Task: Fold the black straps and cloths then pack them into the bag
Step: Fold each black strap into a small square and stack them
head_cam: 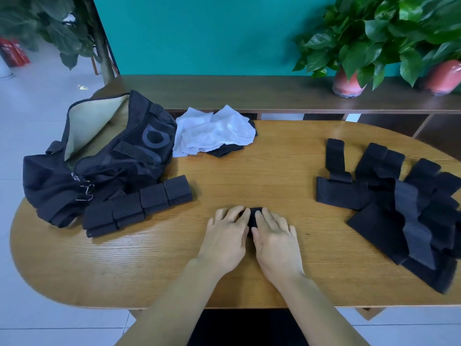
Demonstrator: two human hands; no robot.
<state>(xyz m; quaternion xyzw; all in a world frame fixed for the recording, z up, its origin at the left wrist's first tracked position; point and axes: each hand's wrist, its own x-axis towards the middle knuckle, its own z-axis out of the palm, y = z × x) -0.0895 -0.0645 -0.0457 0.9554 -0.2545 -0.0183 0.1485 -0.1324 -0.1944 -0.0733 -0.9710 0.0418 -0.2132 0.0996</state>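
A small folded black strap lies near the middle of the wooden surface, pressed flat under both hands. The left hand and right hand rest side by side on it, fingers straight, grasping nothing. To the left lie folded perforated straps, touching the open black bag. Beyond, white cloths cover a black cloth. At right sprawls a pile of unfolded black straps.
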